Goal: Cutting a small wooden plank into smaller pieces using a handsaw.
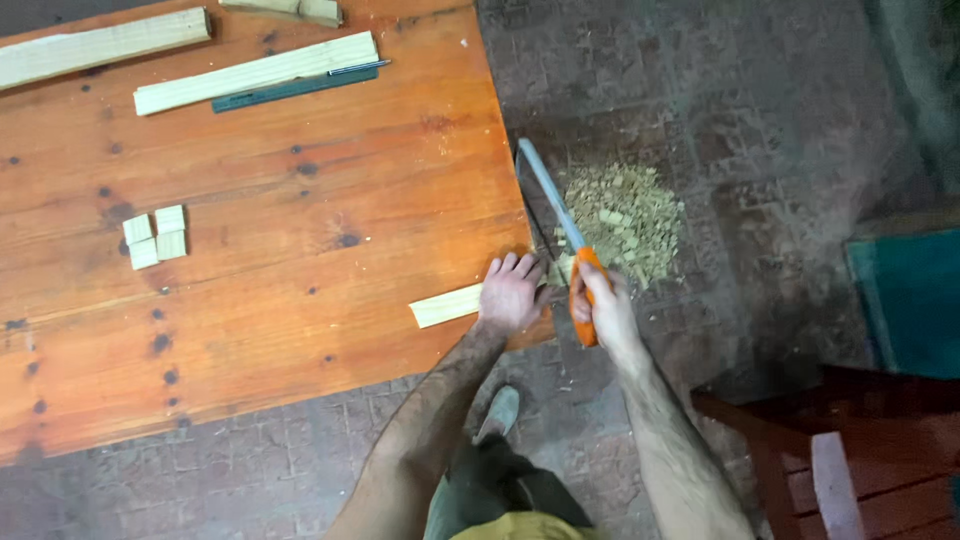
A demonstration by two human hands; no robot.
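My left hand (511, 293) presses flat on a pale wooden strip (446, 305) that lies at the right edge of the orange-brown wooden table (300, 230). The strip's end sticks out past the edge, under my fingers. My right hand (603, 305) grips the orange handle of a hand saw (560, 225), whose grey blade runs up and away along the table's edge. The blade meets the strip just beyond the table edge.
A heap of sawdust and wood chips (620, 215) lies on the tiled floor under the saw. Small cut blocks (156, 236) sit on the table's left part. Long wooden strips (255, 72) and a dark ruler (295, 88) lie at the far side. A reddish chair (840, 470) stands lower right.
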